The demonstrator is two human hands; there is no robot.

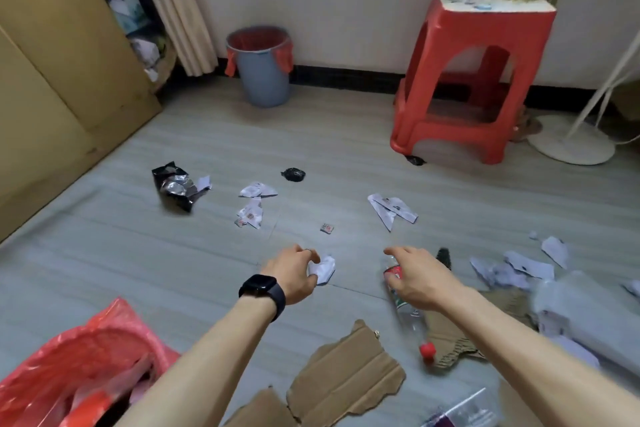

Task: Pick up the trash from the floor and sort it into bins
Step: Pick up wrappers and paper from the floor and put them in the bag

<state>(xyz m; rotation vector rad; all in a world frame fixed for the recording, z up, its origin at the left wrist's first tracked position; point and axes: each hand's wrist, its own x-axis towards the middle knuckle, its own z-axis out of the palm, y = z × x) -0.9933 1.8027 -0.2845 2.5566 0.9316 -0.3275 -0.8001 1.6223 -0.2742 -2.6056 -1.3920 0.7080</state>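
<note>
My left hand (pixel 294 272), with a black watch on its wrist, holds a crumpled white paper ball (pixel 325 269) between thumb and fingers, low over the floor. My right hand (pixel 420 279) grips a clear plastic bottle (pixel 407 310) by its red label, red cap pointing toward me. A grey bin with a red liner (pixel 265 80) stands by the far wall. A second bin lined with a red bag (pixel 79 364) is at the bottom left. A black foil bag (pixel 175 187), paper scraps (pixel 256 191), a folded paper (pixel 391 210) and a black wad (pixel 293 174) lie on the floor.
A red plastic stool (pixel 474 80) stands at the back right beside a white stand base (pixel 571 146). Large cardboard sheets (pixel 52 62) lean at the left. Torn cardboard pieces (pixel 346 374) lie near me, and torn white papers (pixel 519 267) lie at the right.
</note>
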